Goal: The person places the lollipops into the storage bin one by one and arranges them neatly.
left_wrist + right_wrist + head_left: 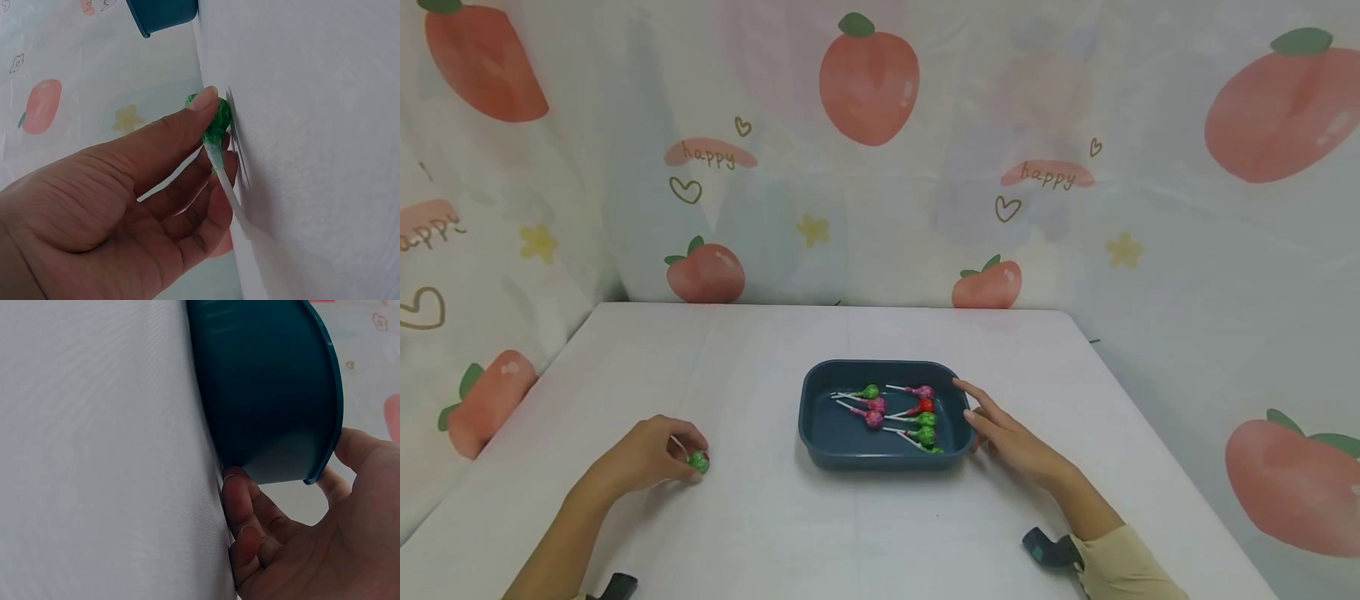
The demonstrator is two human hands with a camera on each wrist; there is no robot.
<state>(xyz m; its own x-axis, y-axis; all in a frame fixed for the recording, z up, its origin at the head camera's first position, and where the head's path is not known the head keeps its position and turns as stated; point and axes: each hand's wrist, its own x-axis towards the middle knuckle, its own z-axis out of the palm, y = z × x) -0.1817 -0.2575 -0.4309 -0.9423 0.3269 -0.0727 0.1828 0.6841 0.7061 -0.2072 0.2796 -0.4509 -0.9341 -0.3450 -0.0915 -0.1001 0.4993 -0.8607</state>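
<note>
On the left of the table, my left hand pinches a green-wrapped lollipop by its head, thumb on one side. The left wrist view shows its white stick slanting down to the tablecloth, with the lollipop's head close against the cloth. My right hand touches the right end of a dark blue tray. Its thumb and a finger rest at the rim, while other fingers lie low by the tray's outer wall. Several green, pink and red lollipops lie inside the tray.
A white cloth covers the table. Behind and beside it hangs a pale curtain printed with peaches. Dark wrist devices show near both forearms.
</note>
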